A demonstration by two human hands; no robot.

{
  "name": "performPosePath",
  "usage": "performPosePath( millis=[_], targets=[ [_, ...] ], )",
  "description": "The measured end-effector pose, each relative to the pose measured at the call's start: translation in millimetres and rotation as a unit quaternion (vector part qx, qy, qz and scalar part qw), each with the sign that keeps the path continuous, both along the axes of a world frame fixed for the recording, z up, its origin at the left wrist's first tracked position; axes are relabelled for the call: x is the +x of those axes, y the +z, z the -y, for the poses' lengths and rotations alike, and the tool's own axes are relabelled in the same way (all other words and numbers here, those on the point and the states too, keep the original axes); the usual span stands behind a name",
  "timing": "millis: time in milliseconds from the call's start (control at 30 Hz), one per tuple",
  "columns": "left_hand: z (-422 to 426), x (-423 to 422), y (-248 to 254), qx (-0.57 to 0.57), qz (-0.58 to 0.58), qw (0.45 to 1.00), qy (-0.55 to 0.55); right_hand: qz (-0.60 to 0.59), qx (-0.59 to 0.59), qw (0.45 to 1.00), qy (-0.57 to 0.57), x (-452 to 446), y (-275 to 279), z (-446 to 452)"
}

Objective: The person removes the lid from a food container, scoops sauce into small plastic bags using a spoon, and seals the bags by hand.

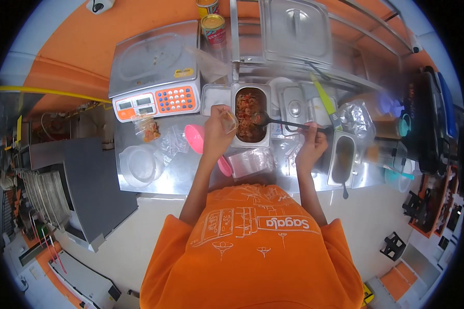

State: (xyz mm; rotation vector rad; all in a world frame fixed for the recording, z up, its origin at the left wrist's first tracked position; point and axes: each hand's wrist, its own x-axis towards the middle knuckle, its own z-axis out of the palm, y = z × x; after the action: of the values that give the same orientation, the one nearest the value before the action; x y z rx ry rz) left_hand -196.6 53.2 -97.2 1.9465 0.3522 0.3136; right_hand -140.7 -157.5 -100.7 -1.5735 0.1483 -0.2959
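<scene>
My left hand [219, 129] is closed on a small clear plastic bag [229, 122] at the left rim of a steel food pan [267, 138]. Reddish-brown chopped food [246, 110] lies in that pan. My right hand [312, 146] grips the handle of a black spoon [288, 123], which reaches left over the pan's rim. The spoon's bowl is down at the food. Below my left hand are a pink scoop [194, 138] and a stack of clear plastic bags [251, 162].
A weighing scale [154, 67] stands at the back left, with a filled bag [150, 133] in front. A clear tub [139, 165] is near the counter's left front. To the right are a lidded steel pan [295, 108], a green-handled knife [325, 100] and a narrow pan [343, 159].
</scene>
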Motion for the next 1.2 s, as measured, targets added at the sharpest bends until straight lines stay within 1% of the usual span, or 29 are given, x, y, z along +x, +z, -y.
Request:
performPosePath(
  millis=[100, 133, 200, 233, 300, 400, 433, 500, 533, 600, 733, 767, 833, 867, 933, 967, 1067, 1133, 1200],
  targets=[
    [4, 8, 1, 0.032, 0.017, 0.999, -0.018, 0.023, 0.081, 0.996, -0.006, 3, 18, 4],
    [6, 10, 1, 0.037, 0.026, 0.999, -0.024, 0.025, 0.082, 0.996, -0.006, 3, 26, 4],
    [10, 13, 9, 0.021, -0.007, 0.999, -0.029, 0.031, 0.083, 0.996, -0.007, 0, 45, 4],
    [12, 14, 14, 0.013, -0.024, 0.999, -0.033, 0.048, 0.072, 0.996, -0.001, -2, 53, 3],
    [16, 16, 16, 0.016, -0.014, 0.999, -0.044, 0.08, 0.05, 0.995, 0.011, -7, 66, 0],
    [20, 18, 17, 0.014, 0.024, 0.998, -0.056, 0.145, -0.032, 0.988, 0.047, -19, 84, -6],
    [21, 18, 17, 0.012, 0.041, 0.997, -0.059, 0.203, -0.044, 0.975, 0.074, -20, 86, -8],
    [21, 18, 21, -0.004, 0.015, 0.998, -0.067, 0.316, -0.067, 0.938, 0.127, -22, 88, -11],
    [21, 18, 24, -0.012, 0.002, 0.997, -0.072, 0.344, -0.085, 0.922, 0.158, -23, 90, -10],
    [22, 17, 28, -0.036, 0.021, 0.996, -0.073, 0.396, -0.122, 0.884, 0.218, -25, 93, -8],
    [18, 17, 16, -0.051, 0.045, 0.994, -0.08, 0.469, -0.185, 0.819, 0.274, -27, 97, -5],
    [18, 17, 12, -0.066, 0.042, 0.994, -0.078, 0.468, -0.192, 0.816, 0.279, -29, 96, -3],
    [17, 17, 10, -0.094, 0.036, 0.992, -0.075, 0.459, -0.162, 0.837, 0.251, -30, 92, -7],
    [18, 17, 9, -0.089, 0.051, 0.992, -0.074, 0.454, -0.147, 0.846, 0.236, -30, 90, -8],
    [19, 17, 7, -0.079, 0.08, 0.991, -0.07, 0.417, -0.1, 0.884, 0.185, -27, 87, -10],
    [19, 17, 4, -0.097, 0.079, 0.99, -0.071, 0.397, -0.076, 0.901, 0.159, -26, 85, -11],
    [17, 18, -6, -0.142, 0.077, 0.984, -0.073, 0.284, -0.049, 0.957, 0.047, -26, 77, -13],
    [17, 18, -8, -0.163, 0.079, 0.981, -0.076, 0.215, 0.009, 0.976, 0.04, -25, 79, -15],
    [15, 19, -11, -0.198, 0.123, 0.968, -0.089, 0.165, 0.046, 0.985, 0.013, -23, 77, -16]
  ],
)
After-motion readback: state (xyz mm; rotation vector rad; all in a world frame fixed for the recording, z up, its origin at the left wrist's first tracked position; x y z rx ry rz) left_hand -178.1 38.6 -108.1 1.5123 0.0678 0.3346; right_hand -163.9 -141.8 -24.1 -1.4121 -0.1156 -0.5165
